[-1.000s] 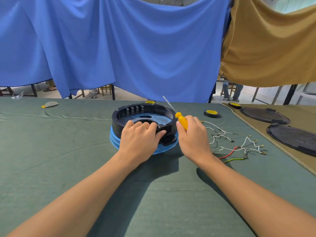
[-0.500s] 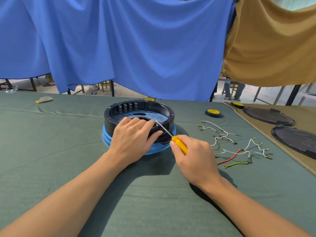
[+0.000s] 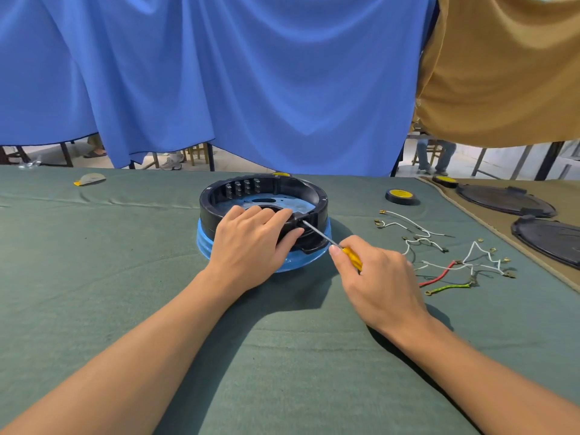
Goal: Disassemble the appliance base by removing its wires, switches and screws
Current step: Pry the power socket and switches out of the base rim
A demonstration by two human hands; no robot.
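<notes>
A round black appliance base (image 3: 265,191) with a blue lower ring lies upside down on the green cloth at table centre. My left hand (image 3: 251,243) grips its near rim, fingers over the edge and thumb on the outer wall. My right hand (image 3: 376,277) holds a yellow-handled screwdriver (image 3: 351,257). The metal shaft slants up and left, and its tip rests on the near rim beside my left fingers. Loose wires (image 3: 439,255), white, red and green-yellow, lie spread on the cloth to the right.
A black-and-yellow tape roll (image 3: 400,196) sits right of the base, another (image 3: 444,181) farther right. Two black round covers (image 3: 505,199) (image 3: 549,243) lie on a tan cloth at the right edge. A small grey and yellow object (image 3: 89,178) rests far left. Blue and tan curtains hang behind.
My right hand dropped from beside the rim to nearer me and turned the screwdriver from pointing up to pointing its tip at the base's near rim. My left hand stayed on the rim.
</notes>
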